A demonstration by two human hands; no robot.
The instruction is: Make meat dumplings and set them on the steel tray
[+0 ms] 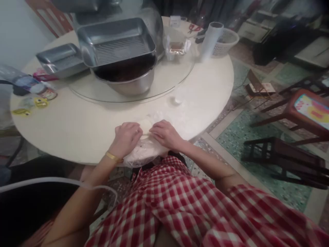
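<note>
At the near edge of the round cream table (77, 127) my left hand (125, 139) and my right hand (167, 134) are side by side, fingers curled down. Both press on a thin clear plastic bag or sheet (145, 152) that hangs slightly over the table's rim. A thin pale strip shows between the two hands. A gold bracelet circles my left wrist. What the plastic holds is too blurred to name.
A glass turntable (177, 73) carries a steel bowl (128, 82) with a metal tray (118, 41) on top. Another tray (60, 60), small packets (33, 85), a white roll (210, 39) and a basket (226, 41) stand farther back. Wooden stools (288, 151) are on the right.
</note>
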